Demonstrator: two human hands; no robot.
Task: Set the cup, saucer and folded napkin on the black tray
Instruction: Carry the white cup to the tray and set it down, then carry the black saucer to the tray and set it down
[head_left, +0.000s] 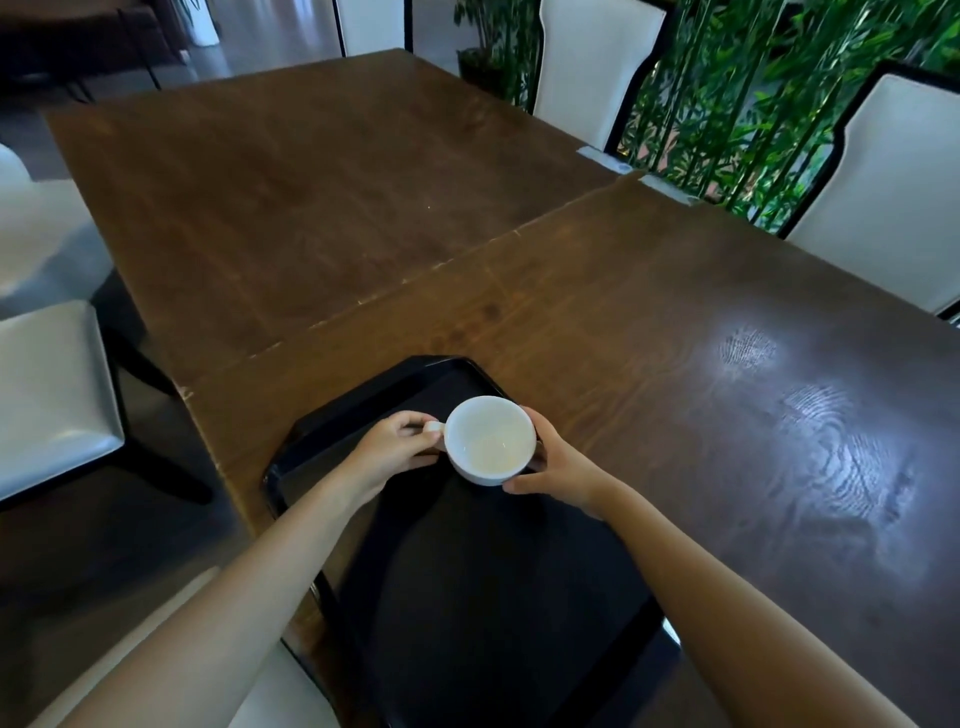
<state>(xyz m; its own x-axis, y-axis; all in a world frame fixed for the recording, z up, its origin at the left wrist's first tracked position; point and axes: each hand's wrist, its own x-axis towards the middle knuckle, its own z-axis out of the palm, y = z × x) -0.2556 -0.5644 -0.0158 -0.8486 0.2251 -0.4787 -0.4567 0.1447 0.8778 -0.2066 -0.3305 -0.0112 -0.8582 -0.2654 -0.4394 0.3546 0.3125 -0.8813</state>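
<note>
A white cup, empty inside, is held over the far part of the black tray, which lies on the near edge of the wooden table. My left hand pinches the cup's handle on its left side. My right hand cups the right wall and underside of the cup. I cannot tell whether the cup touches the tray or hovers just above it. No saucer and no napkin are in view.
The long brown wooden table stretches away, made of two joined tops. White chairs stand on the left, on the right and at the far end. Green bamboo plants fill the right background.
</note>
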